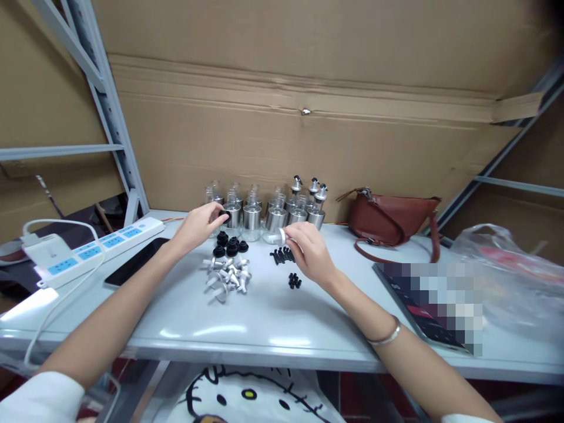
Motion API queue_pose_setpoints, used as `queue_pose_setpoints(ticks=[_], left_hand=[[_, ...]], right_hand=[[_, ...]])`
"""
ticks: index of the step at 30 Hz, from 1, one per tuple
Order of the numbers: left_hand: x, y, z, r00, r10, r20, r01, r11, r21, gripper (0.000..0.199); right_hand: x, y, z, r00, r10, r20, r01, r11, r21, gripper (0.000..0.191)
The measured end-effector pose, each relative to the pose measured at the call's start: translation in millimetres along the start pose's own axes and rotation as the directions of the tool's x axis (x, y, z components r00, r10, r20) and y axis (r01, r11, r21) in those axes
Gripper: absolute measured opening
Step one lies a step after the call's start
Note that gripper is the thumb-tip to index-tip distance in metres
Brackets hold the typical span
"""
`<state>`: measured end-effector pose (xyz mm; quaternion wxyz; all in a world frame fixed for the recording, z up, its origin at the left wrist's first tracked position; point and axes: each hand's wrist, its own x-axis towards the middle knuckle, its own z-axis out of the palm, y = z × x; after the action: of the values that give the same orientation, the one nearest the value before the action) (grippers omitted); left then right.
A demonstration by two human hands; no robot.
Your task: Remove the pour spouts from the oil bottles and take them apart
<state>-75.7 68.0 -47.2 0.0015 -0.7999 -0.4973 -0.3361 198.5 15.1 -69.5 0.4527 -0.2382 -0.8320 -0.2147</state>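
Note:
My left hand (200, 223) pinches a black rubber stopper (225, 216) just in front of the bottles. My right hand (311, 252) grips a silver pourer spout (277, 237) by its disc end, its tube pointing left. Several clear glass oil bottles with steel sleeves (252, 217) stand along the back, three at the right topped with pourers (296, 185). Below my left hand lie a pile of black stoppers (231, 247) and a heap of silver pourer spouts (229, 275). Near my right hand are thin black pieces (281, 255) in a row and a cluster of small black caps (295, 281).
On the left lie a white power strip (101, 249) with a plugged-in charger and a black phone (136, 262). At the right are a brown leather bag (388, 217), a dark flat packet (423, 311) and a clear plastic bag (511, 282). Cardboard (308, 147) backs the table.

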Motion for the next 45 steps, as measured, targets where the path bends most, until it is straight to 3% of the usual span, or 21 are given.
queue_pose_setpoints(ticks=[5, 17, 21, 30, 35, 39, 42, 45], left_hand=[[0, -14, 3.3, 0.948, 0.131, 0.291, -0.173, 0.977, 0.125, 0.031], [-2, -17, 2.7, 0.853, 0.058, 0.518, -0.186, 0.962, 0.2, 0.019], [-2, -17, 6.4, 0.843, 0.03, 0.538, -0.174, 0.96, 0.22, 0.018], [-2, -16, 5.9, 0.852, 0.041, 0.522, -0.187, 0.955, 0.231, 0.022], [-2, -17, 9.3, 0.849, 0.052, 0.526, -0.196, 0.955, 0.222, 0.021], [-2, -19, 12.5, 0.852, 0.058, 0.52, -0.199, 0.955, 0.218, 0.021], [-1, -22, 15.1, 0.848, 0.054, 0.527, -0.195, 0.956, 0.217, 0.021], [-1, -24, 17.0, 0.846, 0.053, 0.531, -0.193, 0.958, 0.213, 0.02]], right_hand=[[-4, 3, -1, 0.998, 0.06, -0.002, -0.06, 0.998, 0.025, 0.017], [-1, -4, 0, 0.993, 0.074, 0.091, -0.074, 0.997, -0.003, 0.016], [-4, -10, 5, 0.985, 0.118, 0.129, -0.11, 0.992, -0.065, 0.017], [-9, -13, 10, 0.973, 0.159, 0.165, -0.158, 0.987, -0.022, 0.015], [-7, -16, 8, 0.935, 0.292, 0.199, -0.305, 0.952, 0.037, 0.011], [-7, -20, 8, 0.923, 0.239, 0.301, -0.257, 0.966, 0.019, 0.011], [-9, -24, 11, 0.873, 0.205, 0.443, -0.235, 0.972, 0.013, 0.009], [-9, -30, 14, 0.784, 0.203, 0.586, -0.23, 0.973, -0.03, 0.008]])
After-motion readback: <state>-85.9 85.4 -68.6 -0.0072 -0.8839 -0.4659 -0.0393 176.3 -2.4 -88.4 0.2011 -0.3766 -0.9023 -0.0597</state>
